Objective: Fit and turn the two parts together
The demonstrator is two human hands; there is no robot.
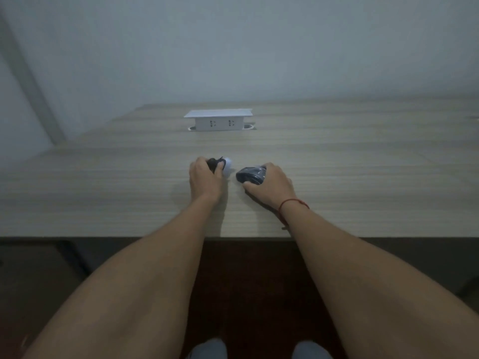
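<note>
My left hand (204,178) grips a small black and white object (225,167) on the wooden table (103,193); its white rounded end pokes out past my thumb. Just to the right, my right hand (272,186) curls round a dark grey rounded object (250,174), thumb under it and fingers over the far side. The two objects lie a short gap apart near the table's middle. What either object is stays unclear in the dim light. A red string (294,204) circles my right wrist.
A white pop-up socket box (219,120) with two outlets stands raised from the table at the back centre. A pale wall rises behind it. The table's front edge runs across below my wrists, dark floor beneath, and my knees show at the bottom.
</note>
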